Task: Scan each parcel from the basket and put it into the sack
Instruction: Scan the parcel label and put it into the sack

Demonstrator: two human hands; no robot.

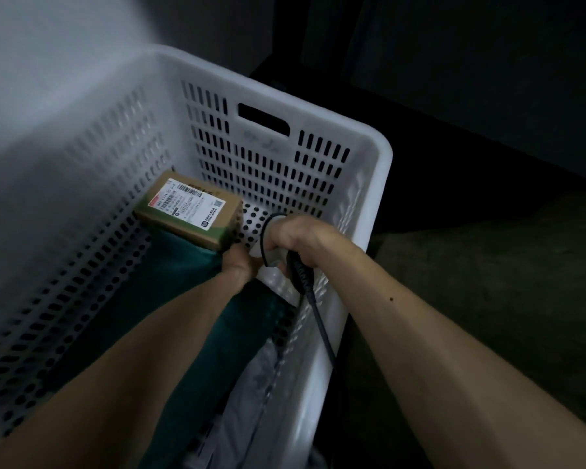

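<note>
Dim room, dark floor off to the right, and down in the white basket (pixel 369 137) the brown parcel (pixel 190 206) lies label-up at the far end. Left hand (pixel 239 262) grips its near corner; right hand (pixel 301 238) is wrapped round the scanner (pixel 268 245), just beside. Best play, I'd say: tilt that label toward the scanner and hold steady.

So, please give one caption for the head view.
Left hand grips a labelled parcel inside the white basket; right hand holds a corded scanner.
</note>
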